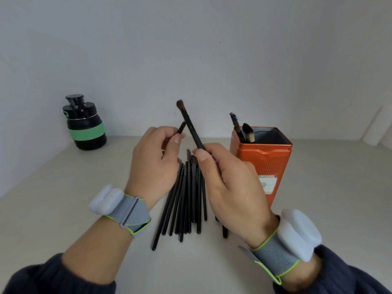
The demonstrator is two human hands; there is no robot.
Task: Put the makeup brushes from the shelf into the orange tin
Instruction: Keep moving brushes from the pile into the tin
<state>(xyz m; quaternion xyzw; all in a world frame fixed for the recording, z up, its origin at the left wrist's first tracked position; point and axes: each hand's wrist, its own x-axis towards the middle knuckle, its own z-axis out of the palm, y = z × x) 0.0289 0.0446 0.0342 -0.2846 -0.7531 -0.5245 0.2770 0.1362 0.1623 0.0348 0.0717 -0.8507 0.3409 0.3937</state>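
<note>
At far left a squat black bottle with a green band [87, 128] stands on the pale shelf surface [63, 209]. The left hand [152, 164] pinches a short dark-handled brush [181, 127] between thumb and fingers. Below, a bundle of slim black makeup brushes [186, 198] lies with handles pointing toward the person. The right hand [229, 183] is closed on a long black brush with brown bristles [191, 126], tilted bristles-up and leftward. The tall orange ribbed tin [267, 164], holding a few brushes, stands just right of that hand, nearer to it.
</note>
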